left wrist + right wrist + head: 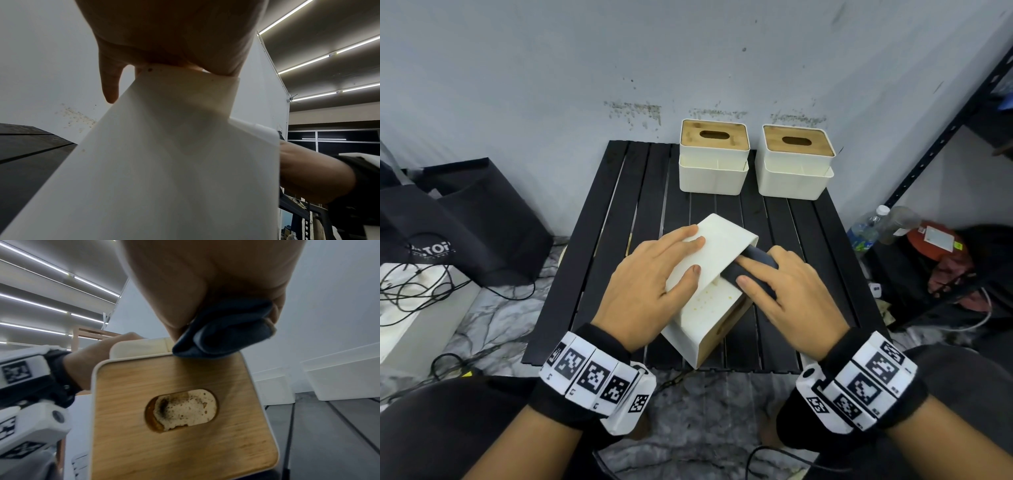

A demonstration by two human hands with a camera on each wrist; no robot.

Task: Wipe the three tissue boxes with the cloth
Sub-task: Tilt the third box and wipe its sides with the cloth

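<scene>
One white tissue box (pixel 717 246) with a wooden lid (pixel 185 418) lies tipped on its side in the middle of the black slatted table (pixel 619 222). My left hand (pixel 690 255) rests on it, fingers straight on the upper face and thumb on the nearer face. My right hand (pixel 743 272) grips a bunched dark grey cloth (pixel 758 256) against the box's right edge, beside the lid. In the right wrist view the cloth (pixel 226 334) touches the lid's top rim. Two more tissue boxes (pixel 714 161) (pixel 794 164) stand upright at the table's back.
A black bag (pixel 465 219) and loose cables (pixel 414 291) lie on the floor to the left. On the right a dark metal shelf (pixel 928 154) holds plastic bottles (pixel 873 226) and clutter. A grey wall rises right behind the table.
</scene>
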